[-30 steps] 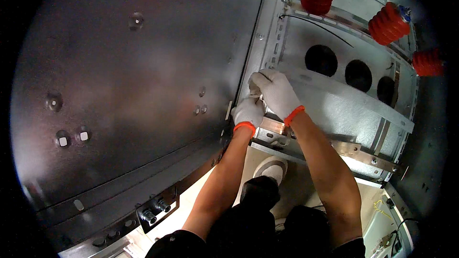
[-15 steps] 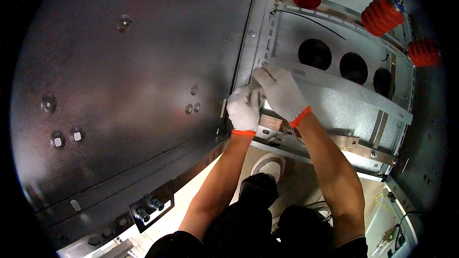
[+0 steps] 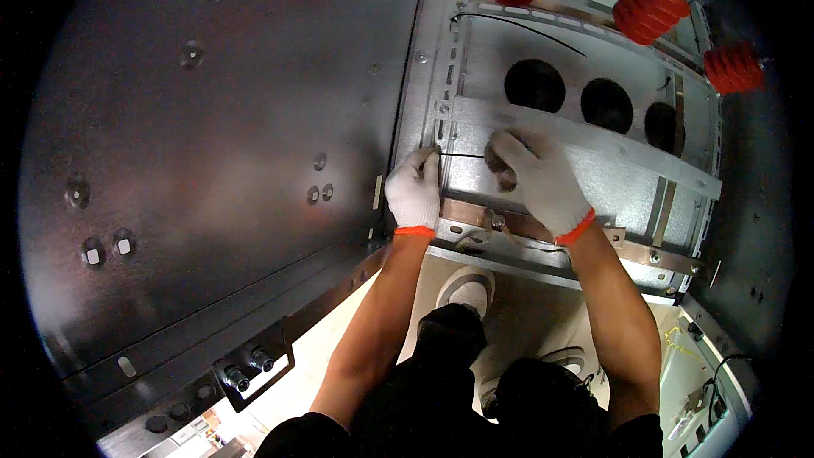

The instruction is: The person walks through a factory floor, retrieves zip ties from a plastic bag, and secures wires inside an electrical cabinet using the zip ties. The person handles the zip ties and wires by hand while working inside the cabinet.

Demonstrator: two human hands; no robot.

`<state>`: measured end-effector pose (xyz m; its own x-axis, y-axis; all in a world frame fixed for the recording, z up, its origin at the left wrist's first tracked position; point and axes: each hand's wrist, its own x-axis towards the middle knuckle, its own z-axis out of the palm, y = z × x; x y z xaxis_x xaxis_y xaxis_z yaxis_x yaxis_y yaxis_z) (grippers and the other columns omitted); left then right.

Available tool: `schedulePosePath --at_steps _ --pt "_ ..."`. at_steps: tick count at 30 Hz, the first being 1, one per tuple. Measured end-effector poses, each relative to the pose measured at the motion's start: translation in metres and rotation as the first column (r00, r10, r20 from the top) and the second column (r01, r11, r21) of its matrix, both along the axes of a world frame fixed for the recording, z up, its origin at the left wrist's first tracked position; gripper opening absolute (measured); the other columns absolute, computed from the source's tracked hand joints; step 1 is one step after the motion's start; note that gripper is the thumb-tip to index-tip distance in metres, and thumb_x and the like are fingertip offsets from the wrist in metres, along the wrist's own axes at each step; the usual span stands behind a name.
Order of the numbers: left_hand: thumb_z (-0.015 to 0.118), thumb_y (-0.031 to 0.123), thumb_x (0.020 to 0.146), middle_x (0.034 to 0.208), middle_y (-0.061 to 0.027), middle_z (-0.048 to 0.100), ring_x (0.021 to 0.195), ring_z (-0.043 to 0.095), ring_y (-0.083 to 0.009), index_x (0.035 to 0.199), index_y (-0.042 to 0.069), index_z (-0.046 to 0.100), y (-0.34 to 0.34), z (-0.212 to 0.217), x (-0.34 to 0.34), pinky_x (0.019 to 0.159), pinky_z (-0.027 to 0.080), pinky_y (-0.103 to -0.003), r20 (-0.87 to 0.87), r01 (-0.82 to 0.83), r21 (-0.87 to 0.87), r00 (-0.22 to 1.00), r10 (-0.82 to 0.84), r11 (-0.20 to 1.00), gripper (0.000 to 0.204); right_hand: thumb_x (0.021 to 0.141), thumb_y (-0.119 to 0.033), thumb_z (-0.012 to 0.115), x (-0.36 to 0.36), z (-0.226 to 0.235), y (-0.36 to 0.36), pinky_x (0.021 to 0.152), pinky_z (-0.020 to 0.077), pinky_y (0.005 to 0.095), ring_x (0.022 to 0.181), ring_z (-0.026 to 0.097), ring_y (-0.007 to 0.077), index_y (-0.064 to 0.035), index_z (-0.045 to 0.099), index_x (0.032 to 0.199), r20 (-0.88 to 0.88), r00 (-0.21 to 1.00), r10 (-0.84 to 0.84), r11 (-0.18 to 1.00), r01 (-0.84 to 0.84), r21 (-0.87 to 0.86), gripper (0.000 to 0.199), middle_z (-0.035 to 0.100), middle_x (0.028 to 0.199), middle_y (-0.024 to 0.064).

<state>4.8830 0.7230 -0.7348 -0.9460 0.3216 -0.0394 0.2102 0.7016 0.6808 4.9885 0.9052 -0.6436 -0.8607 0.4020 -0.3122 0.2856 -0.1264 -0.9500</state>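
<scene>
A thin black cable tie (image 3: 462,155) runs straight between my two white-gloved hands. My left hand (image 3: 413,193) pinches its left end against the slotted upright rail (image 3: 447,76) at the cabinet's left side. My right hand (image 3: 547,182) is closed on the other end, over the galvanized panel; its fingertips look dark and partly shaded. Below the hands runs a copper busbar (image 3: 466,214) with a bolt in it. A second black cable tie (image 3: 526,27) is fastened higher on the rail, its long tail reaching right.
Red ribbed insulators (image 3: 651,4) stand along the far crossbar. Three round holes (image 3: 534,86) pierce the panel. A large dark metal side wall (image 3: 229,144) fills the left, with black fittings (image 3: 246,369) near its lower edge. My shoes (image 3: 466,288) stand on the floor in front.
My hands were close together at the rail; the right one has pulled away to the right, drawing the cable tie out between them. The whole view has shifted slightly.
</scene>
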Motion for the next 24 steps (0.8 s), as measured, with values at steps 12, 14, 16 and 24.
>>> schedulePosePath --at_steps 12,14,16,24 --pt "0.064 0.012 0.091 0.091 -0.0230 0.070 0.083 0.069 -0.0399 0.107 0.006 0.070 0.001 -0.004 -0.001 0.074 0.055 -0.047 -0.234 0.098 -0.271 0.958 -0.164 0.958 0.018 0.098 -0.027 0.049 -0.032 0.014 -0.015 0.076 0.0495 0.0414 0.080 0.064 0.0346 0.0044 0.064 0.094 -0.163 0.986 0.015 0.998 -0.004 0.068 0.035 0.066 0.091 0.0211" --pt "0.062 0.011 0.091 0.088 -0.0241 0.069 0.082 0.068 -0.0420 0.109 0.005 0.068 0.005 0.002 -0.002 0.072 0.054 -0.050 -0.169 0.079 -0.326 0.976 -0.140 0.942 0.020 0.097 -0.026 0.049 -0.038 0.007 -0.015 0.078 0.0493 0.0416 0.084 0.064 0.0378 0.0036 0.064 0.095 -0.149 0.988 0.036 0.998 -0.029 0.051 0.033 0.066 0.093 0.0215" --pt "0.062 0.012 0.091 0.087 -0.0239 0.070 0.082 0.068 -0.0430 0.108 0.004 0.068 0.005 0.000 -0.010 0.073 0.054 -0.051 -0.158 0.095 -0.345 0.975 -0.158 0.934 0.019 0.096 -0.026 0.050 -0.043 0.008 -0.011 0.079 0.0494 0.0420 0.087 0.064 0.0395 0.0025 0.065 0.097 -0.083 0.995 0.051 0.999 -0.051 0.004 0.032 0.067 0.094 0.0210" --pt "0.067 0.022 0.087 0.092 -0.0260 0.071 0.090 0.069 -0.0414 0.102 -0.002 0.071 -0.003 -0.012 -0.033 0.081 0.053 -0.045 0.168 0.071 -0.253 0.985 -0.029 0.965 0.029 0.097 -0.027 0.052 -0.030 -0.035 -0.015 0.073 0.0529 0.0401 0.072 0.066 0.0285 0.0018 0.068 0.100 -0.121 0.986 0.112 0.977 -0.088 0.192 0.033 0.069 0.086 0.0189"
